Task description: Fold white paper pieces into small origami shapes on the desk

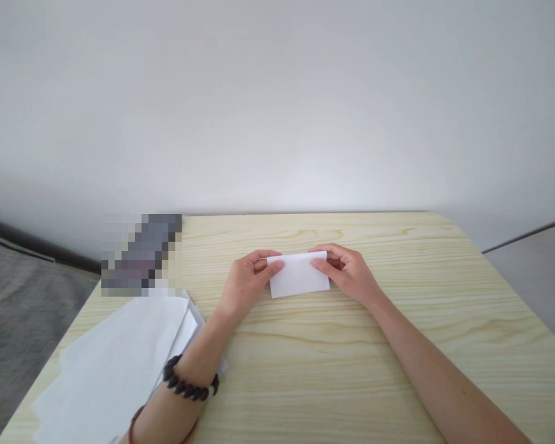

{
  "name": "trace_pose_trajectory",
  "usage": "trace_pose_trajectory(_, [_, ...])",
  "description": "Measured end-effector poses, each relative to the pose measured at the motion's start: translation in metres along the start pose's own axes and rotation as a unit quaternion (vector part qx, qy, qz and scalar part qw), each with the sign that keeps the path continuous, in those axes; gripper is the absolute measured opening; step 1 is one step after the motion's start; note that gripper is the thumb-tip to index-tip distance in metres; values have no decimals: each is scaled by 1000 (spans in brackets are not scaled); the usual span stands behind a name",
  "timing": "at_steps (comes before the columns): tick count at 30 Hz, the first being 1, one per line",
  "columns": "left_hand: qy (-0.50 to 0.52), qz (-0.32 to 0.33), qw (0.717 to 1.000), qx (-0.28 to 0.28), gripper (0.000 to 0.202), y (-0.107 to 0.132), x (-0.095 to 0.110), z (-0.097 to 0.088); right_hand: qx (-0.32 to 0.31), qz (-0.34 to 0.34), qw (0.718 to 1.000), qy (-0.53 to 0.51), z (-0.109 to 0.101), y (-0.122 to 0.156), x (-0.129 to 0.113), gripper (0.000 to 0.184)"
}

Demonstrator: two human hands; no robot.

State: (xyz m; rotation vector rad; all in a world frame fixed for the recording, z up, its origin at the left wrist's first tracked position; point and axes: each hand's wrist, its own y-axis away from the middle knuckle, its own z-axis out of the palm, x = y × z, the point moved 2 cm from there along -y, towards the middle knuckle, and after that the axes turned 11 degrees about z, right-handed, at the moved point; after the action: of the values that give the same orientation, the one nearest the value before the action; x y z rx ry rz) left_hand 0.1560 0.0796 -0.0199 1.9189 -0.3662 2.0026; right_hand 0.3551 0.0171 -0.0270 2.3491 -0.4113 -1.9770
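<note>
A small folded sheet of white paper [298, 276] is held up between my two hands over the middle of the wooden table. My left hand [250, 277] pinches its upper left corner, thumb in front and fingers behind. At the upper right corner, my right hand [346, 271] grips it in the same way. A straight edge, which looks like a fold, runs along the top between the thumbs. The fingertips behind the paper are partly hidden.
Loose white sheets [115, 364] lie in a pile at the table's left, partly under my left forearm. Behind them is a dark, pixelated rectangular object [143, 253]. The pale wood-grain table [305, 382] meets a white wall [296, 105] at the back.
</note>
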Motion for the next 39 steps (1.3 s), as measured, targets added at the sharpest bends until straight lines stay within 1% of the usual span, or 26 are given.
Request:
trace_pose_trajectory(4, [4, -1, 1000, 5, 45, 1, 2, 1, -9, 4, 1000, -15, 0, 0, 1, 31])
trace_pose_trajectory(11, [-19, -1, 1000, 11, 46, 1, 2, 1, -14, 5, 1000, -9, -2, -1, 2, 33])
trace_pose_trajectory(20, [-35, -11, 999, 8, 47, -1, 5, -1, 6, -17, 1000, 20, -6, -3, 2, 37])
trace_pose_trajectory(27, [-45, -20, 999, -5, 45, 3, 6, 2, -1, -34, 998, 58, -1, -3, -2, 24])
trace_pose_trajectory(30, [-50, -20, 998, -14, 44, 5, 8, 4, 11, -51, 995, 83, 1, -2, -7, 23])
trace_pose_trajectory(33, [-57, -16, 998, -21, 41, 5, 8, 5, 7, -61, 994, 95, 1, -1, -8, 23])
trace_pose_trajectory(39, [-49, -26, 998, -28, 37, 2, 6, 3, 14, -57, 993, 101, 1, -2, -5, 24])
